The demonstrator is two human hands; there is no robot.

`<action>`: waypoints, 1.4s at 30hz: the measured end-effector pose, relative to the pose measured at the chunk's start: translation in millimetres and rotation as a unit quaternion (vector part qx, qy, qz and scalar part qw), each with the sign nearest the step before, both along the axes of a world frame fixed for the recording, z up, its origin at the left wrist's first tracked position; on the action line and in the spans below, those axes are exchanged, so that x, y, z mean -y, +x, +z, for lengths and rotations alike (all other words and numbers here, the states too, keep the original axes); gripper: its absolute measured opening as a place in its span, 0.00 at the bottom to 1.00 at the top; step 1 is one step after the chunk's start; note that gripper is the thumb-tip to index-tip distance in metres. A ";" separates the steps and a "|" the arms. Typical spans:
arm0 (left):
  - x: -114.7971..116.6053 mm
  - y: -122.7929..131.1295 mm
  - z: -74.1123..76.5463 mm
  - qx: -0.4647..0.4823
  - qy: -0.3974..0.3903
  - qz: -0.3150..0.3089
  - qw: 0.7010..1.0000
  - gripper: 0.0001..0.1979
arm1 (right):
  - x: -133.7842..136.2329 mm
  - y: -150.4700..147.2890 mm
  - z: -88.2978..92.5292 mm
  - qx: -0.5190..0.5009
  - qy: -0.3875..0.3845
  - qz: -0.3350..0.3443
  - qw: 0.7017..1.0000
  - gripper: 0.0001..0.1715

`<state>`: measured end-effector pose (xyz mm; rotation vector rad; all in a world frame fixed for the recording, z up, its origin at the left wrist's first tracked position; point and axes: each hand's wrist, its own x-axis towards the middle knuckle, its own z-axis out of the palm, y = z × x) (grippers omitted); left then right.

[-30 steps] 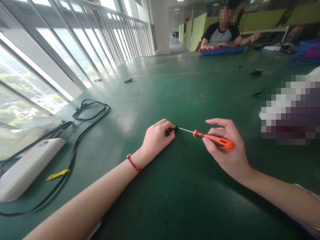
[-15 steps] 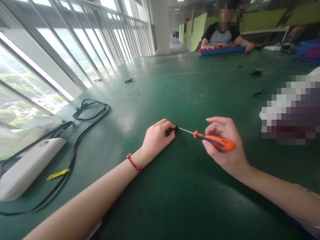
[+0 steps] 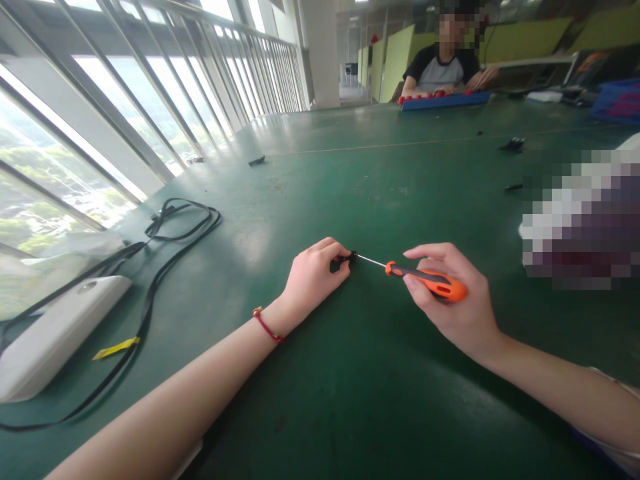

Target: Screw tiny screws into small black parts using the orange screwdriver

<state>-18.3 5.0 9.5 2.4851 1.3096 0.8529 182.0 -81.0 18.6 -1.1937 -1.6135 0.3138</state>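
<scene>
My left hand [image 3: 314,273] rests on the green table [image 3: 360,393], its fingers pinched round a small black part [image 3: 342,261]. My right hand [image 3: 453,307] grips an orange-and-black screwdriver [image 3: 427,280] by the handle, fingers curled round it. The thin metal shaft points left and its tip meets the black part at my left fingertips. A red cord bracelet sits on my left wrist.
A white device [image 3: 55,333] with a looped black cable [image 3: 165,233] lies at the left by the windows. Small black parts [image 3: 257,161] are scattered farther back. Across the table a person [image 3: 443,63] works at a blue tray [image 3: 443,100]. A blurred-out object [image 3: 580,220] is at the right.
My right-hand fingers shifted on the screwdriver handle, turning it slightly. The left hand and black part stayed put. The person across the table moved an arm.
</scene>
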 end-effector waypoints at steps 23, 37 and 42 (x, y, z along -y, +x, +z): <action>-0.2 0.1 -0.3 -0.002 -0.001 0.001 1.000 0.07 | -1.6 1.2 -1.1 -0.014 -0.006 0.007 1.000 0.19; 0.2 0.0 -0.5 -0.003 0.002 -0.005 1.000 0.08 | -0.1 1.3 -0.3 0.003 -0.008 0.028 1.000 0.24; 0.1 -0.3 0.2 -0.004 0.001 -0.004 1.000 0.07 | -0.4 0.5 -0.5 0.021 -0.014 -0.010 1.000 0.12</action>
